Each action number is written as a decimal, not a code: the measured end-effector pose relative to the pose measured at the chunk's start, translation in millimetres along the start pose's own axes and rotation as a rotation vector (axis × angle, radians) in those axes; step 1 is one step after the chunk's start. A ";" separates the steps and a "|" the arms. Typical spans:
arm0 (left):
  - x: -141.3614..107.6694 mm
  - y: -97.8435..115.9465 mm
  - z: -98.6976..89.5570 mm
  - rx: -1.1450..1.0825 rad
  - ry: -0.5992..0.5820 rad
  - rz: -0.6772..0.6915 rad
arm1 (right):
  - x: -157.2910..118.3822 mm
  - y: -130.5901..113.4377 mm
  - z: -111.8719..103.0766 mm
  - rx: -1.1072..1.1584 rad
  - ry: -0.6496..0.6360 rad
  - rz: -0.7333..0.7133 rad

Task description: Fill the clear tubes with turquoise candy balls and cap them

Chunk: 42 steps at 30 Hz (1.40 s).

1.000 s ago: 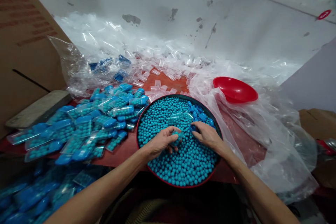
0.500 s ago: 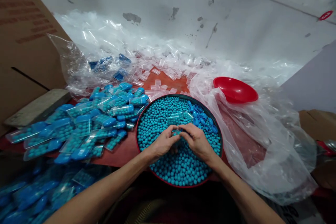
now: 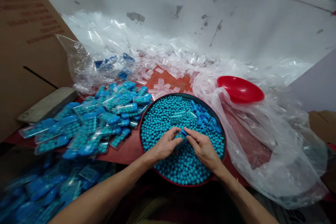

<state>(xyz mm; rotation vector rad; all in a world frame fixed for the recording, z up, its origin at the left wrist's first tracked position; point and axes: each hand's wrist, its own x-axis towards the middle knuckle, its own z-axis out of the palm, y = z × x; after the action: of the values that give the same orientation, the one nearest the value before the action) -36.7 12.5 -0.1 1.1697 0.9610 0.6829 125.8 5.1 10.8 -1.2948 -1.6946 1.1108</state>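
Over a round tub full of turquoise balls, both hands meet near the middle. My left hand is closed around a small clear plastic container, mostly hidden by the fingers, with turquoise balls showing in it. My right hand pinches a blue plastic cap at the container's upper end. Whether the cap touches the container is hard to make out. A clear container lies on the balls just beyond the hands. Loose blue caps rest at the tub's right side.
Filled blue-capped containers are heaped left of the tub, with more below the table edge. Clear empty containers lie behind. A red bowl sits on plastic sheeting at right. A cardboard box stands at left.
My right hand has moved slightly away from the left, and a blue cap now shows in its fingers. The whole view has shifted a little.
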 end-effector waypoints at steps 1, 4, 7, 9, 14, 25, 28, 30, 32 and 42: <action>-0.8 0.7 0.2 0.001 -0.005 -0.008 | -0.9 0.2 1.6 0.047 -0.002 0.022; -3.5 4.4 1.2 0.022 -0.028 -0.010 | 0.2 1.7 -0.1 0.249 -0.008 0.155; -6.0 8.3 3.3 0.033 -0.019 0.011 | 3.6 2.9 -2.5 0.368 -0.054 0.264; -7.2 9.0 4.9 0.041 0.005 0.017 | 3.5 2.9 -1.2 0.320 -0.059 0.276; -7.1 3.4 7.7 0.055 0.138 0.083 | -3.1 -0.8 4.1 -0.037 0.067 -0.024; -6.3 0.1 7.2 0.042 0.123 0.052 | -0.9 6.0 -2.5 0.179 -0.166 0.150; -6.9 2.8 2.8 0.011 0.105 0.029 | -1.7 5.6 -5.9 0.249 -0.185 0.155; -7.6 5.3 -0.5 -0.040 0.049 -0.002 | -2.0 4.5 -12.4 0.329 -0.232 0.164; -8.3 7.2 -2.2 -0.069 -0.005 -0.023 | -1.3 4.2 -18.8 0.431 -0.225 0.186; -13.6 7.6 5.6 -0.048 -0.003 0.043 | -0.4 -4.4 -4.2 0.009 0.021 -0.046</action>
<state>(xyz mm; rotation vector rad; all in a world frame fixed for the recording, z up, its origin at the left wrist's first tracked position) -37.6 0.5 11.2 1.1515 0.9142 0.7343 128.2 5.0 16.4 -1.2511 -1.6939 1.0738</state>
